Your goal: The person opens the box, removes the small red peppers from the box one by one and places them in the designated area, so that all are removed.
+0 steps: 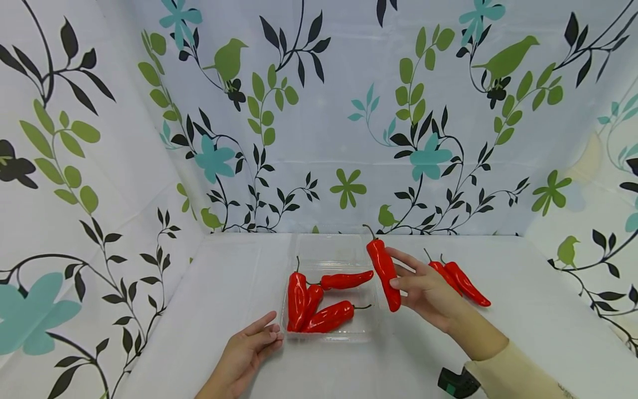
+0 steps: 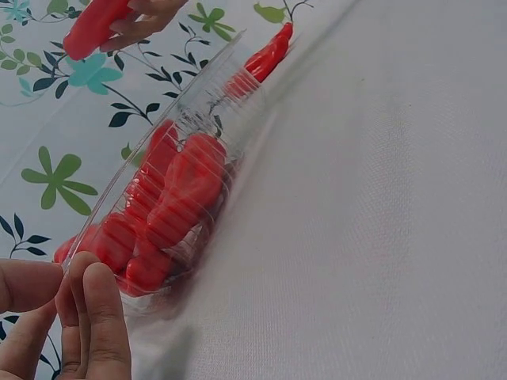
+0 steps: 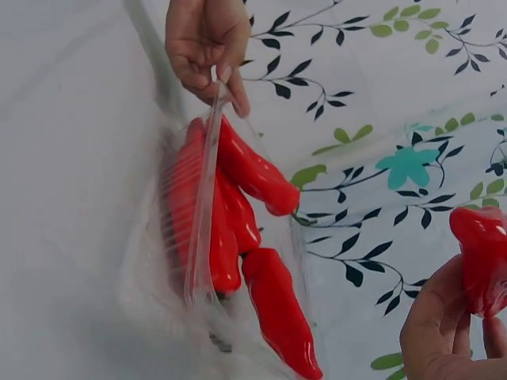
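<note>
"What's nearest us?"

"A pale sleeve [image 1: 518, 371], and past it the right hand [image 1: 423, 285], thumb and fingers pinching a red pepper [image 1: 384, 274] by its lower half, stem upward. It's held above the table [image 1: 214, 288], just right of the clear tray [image 1: 331, 337]."

"And the left hand [image 1: 249, 352]?"

"Thumb and fingertips pinch the tray's rim at the near left corner."

"What could go wrong?"

"That skin looks slick, and the grip sits low, so I'd guess the pepper could pivot and slip free. The tray's walls look thin, too; a hard pull on that one corner might bend or tip it."

"Anything inside to worry about?"

"The near pepper's stem reaches the tray's right edge. Something coming in from that side might snag it, or shove the others about."

"Count them for me."

"Four tray peppers [image 1: 297, 302], one in the grip, and two loose peppers [image 1: 468, 285] on the table beyond the right hand: seven altogether. Two hands, one tray."

"Does it have a lid?"

"Hard to say. There's a clear section behind, but plastic that transparent hides whether it's an open lid or just more tray."
</note>
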Available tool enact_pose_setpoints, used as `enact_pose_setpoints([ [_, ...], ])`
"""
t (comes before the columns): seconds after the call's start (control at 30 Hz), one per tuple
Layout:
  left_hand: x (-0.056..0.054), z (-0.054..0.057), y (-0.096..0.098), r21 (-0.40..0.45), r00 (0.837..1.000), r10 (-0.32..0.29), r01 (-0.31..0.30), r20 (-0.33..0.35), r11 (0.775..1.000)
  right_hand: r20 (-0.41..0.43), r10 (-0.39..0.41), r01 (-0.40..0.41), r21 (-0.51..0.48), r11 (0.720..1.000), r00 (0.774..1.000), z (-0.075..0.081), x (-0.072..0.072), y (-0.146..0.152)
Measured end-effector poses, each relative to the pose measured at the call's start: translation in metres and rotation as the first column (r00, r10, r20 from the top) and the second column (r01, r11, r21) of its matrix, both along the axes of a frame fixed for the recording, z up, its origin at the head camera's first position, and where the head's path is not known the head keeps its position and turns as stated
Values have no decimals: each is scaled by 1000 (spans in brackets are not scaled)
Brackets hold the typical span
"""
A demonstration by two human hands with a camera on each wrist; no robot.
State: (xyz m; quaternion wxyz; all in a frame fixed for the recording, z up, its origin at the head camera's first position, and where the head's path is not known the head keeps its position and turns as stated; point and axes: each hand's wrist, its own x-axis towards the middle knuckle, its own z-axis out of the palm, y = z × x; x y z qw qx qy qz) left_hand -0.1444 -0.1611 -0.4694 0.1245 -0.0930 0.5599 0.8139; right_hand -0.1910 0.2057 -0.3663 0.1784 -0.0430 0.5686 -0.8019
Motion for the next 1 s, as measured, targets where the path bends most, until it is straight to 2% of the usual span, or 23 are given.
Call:
enact_pose_setpoints([
  [0.4,-1,-1,0,0,1000,6,-6,7,1000,-104,-94,111,175,978,990,-3,-7,45],
  [0.73,-1,-2,0,0,1000,4,-4,6,1000,-100,-184,205,285,936,978,-10,-20,92],
  [1.0,-1,-2,-1,-1,1000,-6,6,5,1000,-88,-242,258,356,898,966,-24,-33,128],
])
